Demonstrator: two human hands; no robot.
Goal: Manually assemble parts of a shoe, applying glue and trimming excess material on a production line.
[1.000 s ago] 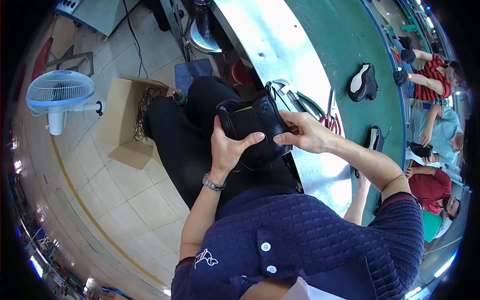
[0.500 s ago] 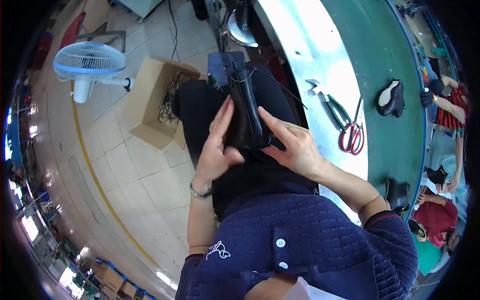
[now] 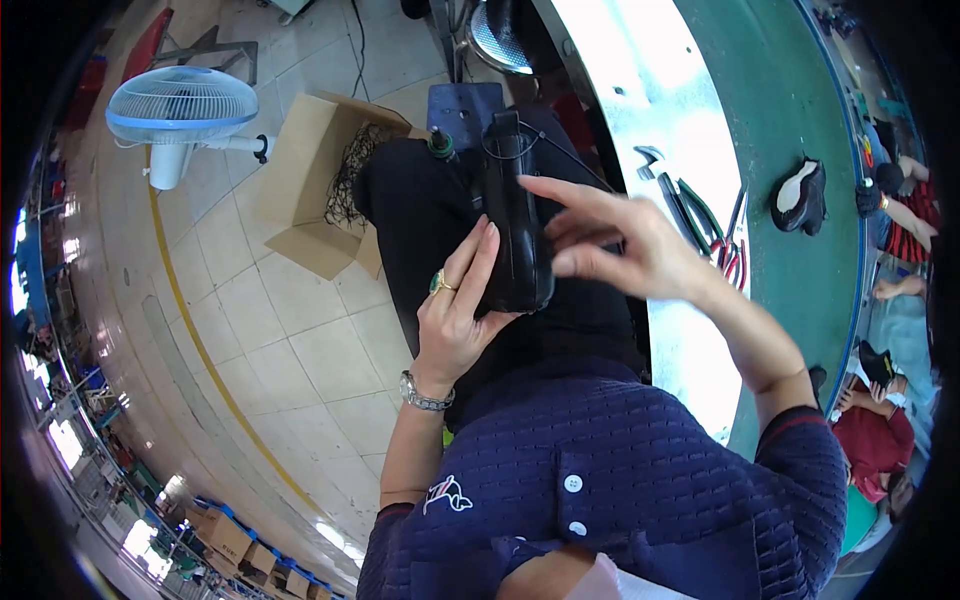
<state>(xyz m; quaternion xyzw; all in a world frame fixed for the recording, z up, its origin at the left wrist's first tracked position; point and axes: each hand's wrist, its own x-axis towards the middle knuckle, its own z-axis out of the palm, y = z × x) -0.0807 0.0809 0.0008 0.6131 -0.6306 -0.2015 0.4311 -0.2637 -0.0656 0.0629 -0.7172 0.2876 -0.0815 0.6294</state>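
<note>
A glossy black leather shoe (image 3: 518, 255) rests upright on my lap, a dark cord looped around its far end and trailing right. My left hand (image 3: 458, 310) grips its left side, fingers straight along the leather and thumb at the near end. To the right of the shoe, my right hand (image 3: 640, 245) is raised with fingers apart; its index fingertip reaches the shoe's upper edge, and whether it touches I cannot tell. A green-handled tool (image 3: 441, 146) stands by my left knee, its lower part against the dark trousers.
On the metal ledge to my right lie a hammer (image 3: 650, 160), green-handled pliers (image 3: 692, 208) and red-handled scissors (image 3: 735, 262). Beyond, a black shoe (image 3: 799, 198) sits on the green belt (image 3: 750, 80). A carton (image 3: 300, 190) of black cord and a fan (image 3: 182, 110) stand left. Co-workers are far right.
My right hand has come off the shoe's right side and lifted, its fingers spreading. My left hand has closed in around the near left side. The view has shifted slightly.
</note>
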